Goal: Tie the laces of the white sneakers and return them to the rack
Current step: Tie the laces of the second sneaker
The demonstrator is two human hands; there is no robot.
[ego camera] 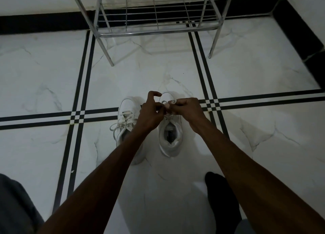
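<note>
Two white sneakers stand side by side on the marble floor, toes pointing away from me. The left sneaker has loose laces trailing off its left side. Over the right sneaker both hands meet above the lacing. My left hand pinches a strand of the right sneaker's lace, with its index finger curled up. My right hand grips a loop of the same lace. The hands hide most of the lacing. The metal shoe rack stands beyond the shoes, its lowest wire shelf bare.
White marble tiles with black double stripes cover the floor, and a black skirting runs along the wall. My foot in a black sock rests at lower right. Grey trouser cloth fills the lower left corner.
</note>
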